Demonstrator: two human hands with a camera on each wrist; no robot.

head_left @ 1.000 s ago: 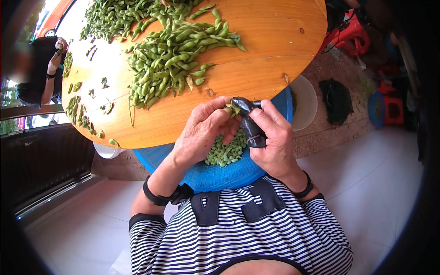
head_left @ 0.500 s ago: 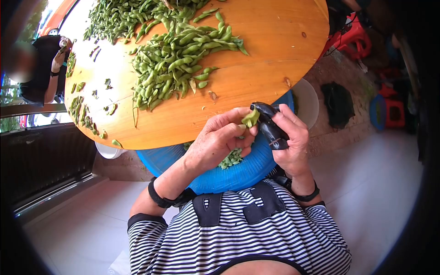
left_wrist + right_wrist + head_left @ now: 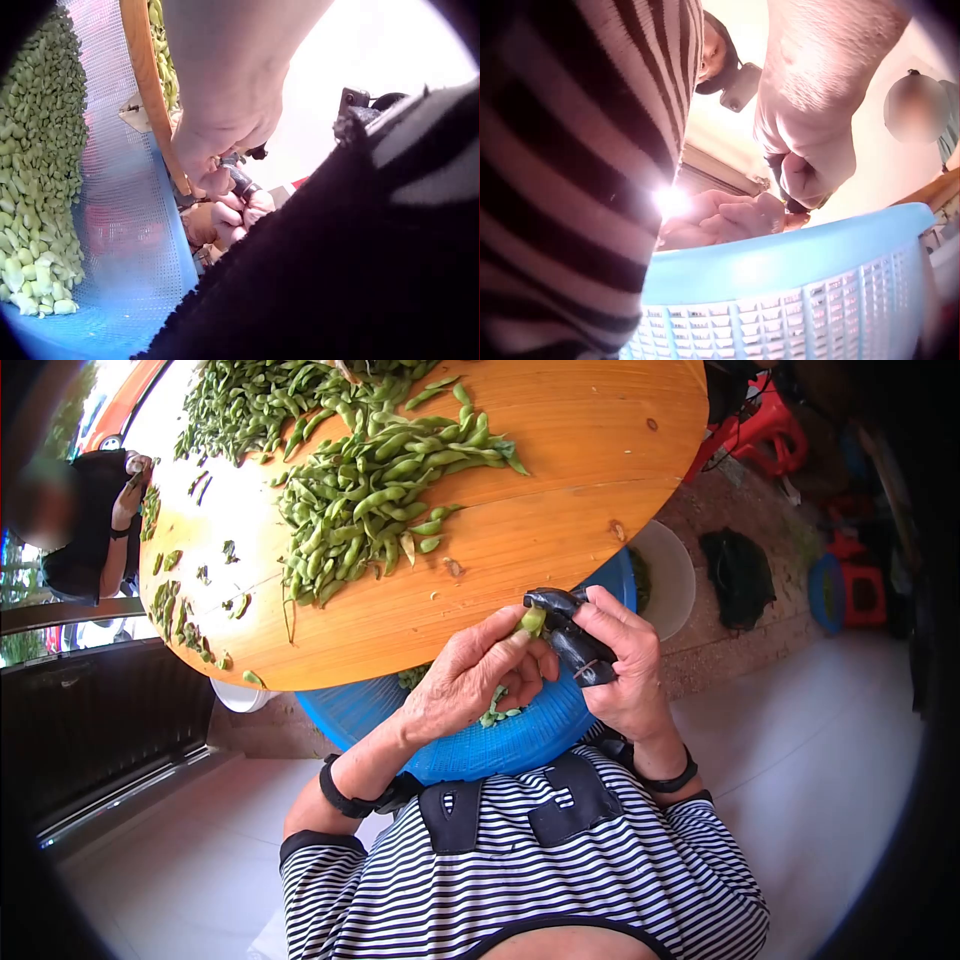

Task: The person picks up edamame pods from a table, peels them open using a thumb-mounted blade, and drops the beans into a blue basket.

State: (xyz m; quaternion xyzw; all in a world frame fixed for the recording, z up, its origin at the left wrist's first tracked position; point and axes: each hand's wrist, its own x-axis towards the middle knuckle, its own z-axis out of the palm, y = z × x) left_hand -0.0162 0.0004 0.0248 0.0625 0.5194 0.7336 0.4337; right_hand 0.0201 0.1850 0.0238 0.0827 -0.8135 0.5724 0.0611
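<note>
My left hand (image 3: pixel 465 678) pinches a green pod (image 3: pixel 532 622) between thumb and forefinger, its other fingers curled below. Black coverings (image 3: pixel 580 650) wrap fingers of my right hand (image 3: pixel 628 678), which meets the pod from the right side. Both hands are over a blue basket (image 3: pixel 470 752); shelled beans (image 3: pixel 497 710) show in it beneath them. In the left wrist view many shelled beans (image 3: pixel 37 165) fill the basket's left part. The right wrist view shows the right hand (image 3: pixel 810 142) above the basket's rim (image 3: pixel 795 255), the pod there mostly hidden.
A round wooden table (image 3: pixel 560 490) holds a heap of green pods (image 3: pixel 350 510) and scattered pods (image 3: pixel 180 622) at left. Beyond sits another person (image 3: pixel 85 530). A white bucket (image 3: pixel 675 580), dark bag (image 3: pixel 737 577) and red stool (image 3: pixel 770 435) are at right.
Both hands moved right between the first two frames, then slightly back left. The pod stays pinched in my left hand, held against the black-covered fingers.
</note>
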